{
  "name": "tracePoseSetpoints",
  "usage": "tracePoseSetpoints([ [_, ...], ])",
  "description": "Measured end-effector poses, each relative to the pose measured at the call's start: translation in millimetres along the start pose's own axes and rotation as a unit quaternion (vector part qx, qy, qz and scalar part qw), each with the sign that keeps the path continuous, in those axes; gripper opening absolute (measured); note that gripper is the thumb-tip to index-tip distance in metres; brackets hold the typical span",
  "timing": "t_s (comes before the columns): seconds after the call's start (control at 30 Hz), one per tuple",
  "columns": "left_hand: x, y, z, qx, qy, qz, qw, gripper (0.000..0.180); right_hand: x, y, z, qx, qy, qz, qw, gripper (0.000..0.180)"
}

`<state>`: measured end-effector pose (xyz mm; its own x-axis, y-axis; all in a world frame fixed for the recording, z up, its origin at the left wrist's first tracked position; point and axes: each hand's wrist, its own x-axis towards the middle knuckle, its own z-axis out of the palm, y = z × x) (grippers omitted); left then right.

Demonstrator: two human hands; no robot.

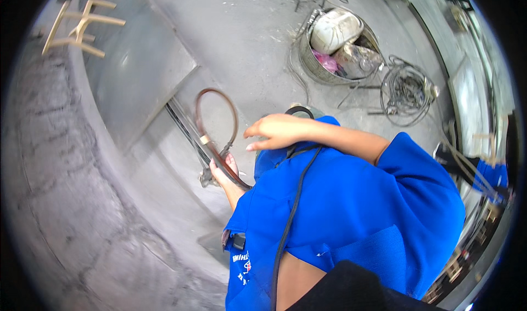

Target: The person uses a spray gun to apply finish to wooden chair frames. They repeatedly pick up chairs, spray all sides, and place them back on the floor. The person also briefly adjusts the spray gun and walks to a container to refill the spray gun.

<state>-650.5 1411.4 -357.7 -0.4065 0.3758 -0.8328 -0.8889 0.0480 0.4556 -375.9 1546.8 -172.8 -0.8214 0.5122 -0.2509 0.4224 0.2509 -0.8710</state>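
Left hand (224, 171): closed around a brown strap (215, 125), gripping its lower end at about 8 o'clock from centre frame.
Strap: loops upward from that hand over the grey concrete floor (252, 47).
Right hand (273, 131): open, fingers spread, holding nothing, just right of the loop.
Clothing: blue shirt (357, 212), a black cable (291, 212) running down it.
Background: metal basket (314, 64) of scrap at 1 o'clock, coiled wire (405, 91) beside it.

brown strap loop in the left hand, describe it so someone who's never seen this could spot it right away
Start from the grey concrete floor and come down to the blue work shirt in the middle. At its left edge the left hand holds a brown strap rising in an oval loop; unlike the black cable beside it, it is flat and brown.
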Motion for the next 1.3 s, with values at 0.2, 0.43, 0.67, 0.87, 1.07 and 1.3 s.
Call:
tracePoseSetpoints([
  [0.2,103,44,18,-0.154,-0.066,-0.077,0.983,0.036,12,57,-71,-0.057,0.126,0.145,0.98,0.06],
  [0.43,167,2,157,-0.103,-0.026,-0.177,0.978,0.037,11,283,-103,0.071,0.351,0.242,0.902,0.048],
  [0.67,164,-39,357,0.066,-0.104,-0.113,0.986,0.033,-137,469,-55,0.208,0.23,0.644,0.7,0.059],
  [0.87,206,-54,475,0.109,-0.102,-0.152,0.977,0.028,-161,492,-142,0.289,0.401,0.62,0.609,0.053],
  [1.07,291,-54,563,0.096,-0.016,-0.177,0.979,0.034,-21,522,-286,0.338,0.487,0.499,0.632,0.051],
  [1.3,436,-19,688,0.255,-0.096,-0.348,0.897,0.046,100,540,-414,0.238,0.503,0.418,0.718,0.048],
])
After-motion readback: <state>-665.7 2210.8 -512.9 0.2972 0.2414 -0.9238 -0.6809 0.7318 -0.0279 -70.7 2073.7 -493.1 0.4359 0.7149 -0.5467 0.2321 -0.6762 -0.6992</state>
